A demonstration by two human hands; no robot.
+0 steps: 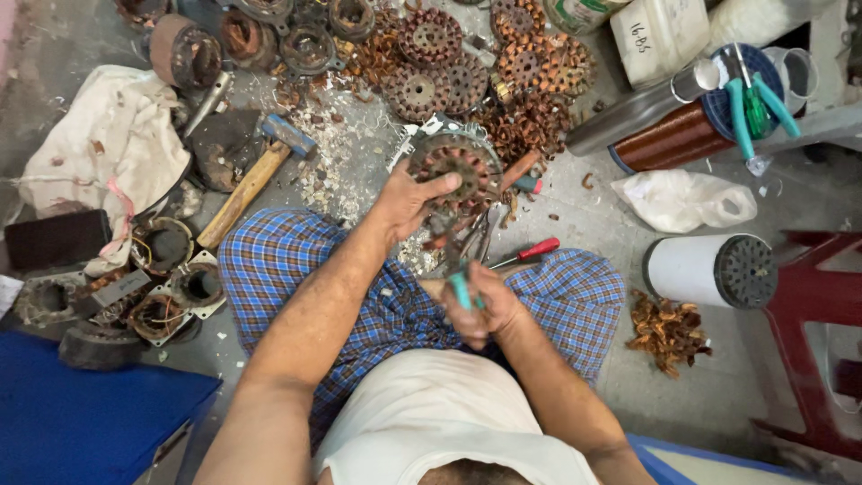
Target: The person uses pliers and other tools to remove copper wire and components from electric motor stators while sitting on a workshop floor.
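Stator core (455,171), round, rusty and wound with copper, sits above the person's checked-cloth knees (296,260), with more such cores (467,63) heaped on the floor beyond it. Left hand (406,203) grips its near rim, thumb laid across the face. Right hand (479,305), nearer the body, is clenched around teal-handled pliers (460,289), whose tip seems to reach the core's underside. A hammer (251,180) lies left, a red-handled screwdriver (530,253) right.

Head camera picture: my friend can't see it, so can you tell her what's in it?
A person sitting on the floor steadies a round motor stator with the left hand and grips teal-handled pliers in the right hand. A wooden-handled hammer, a red-handled screwdriver and more old stators lie around them.
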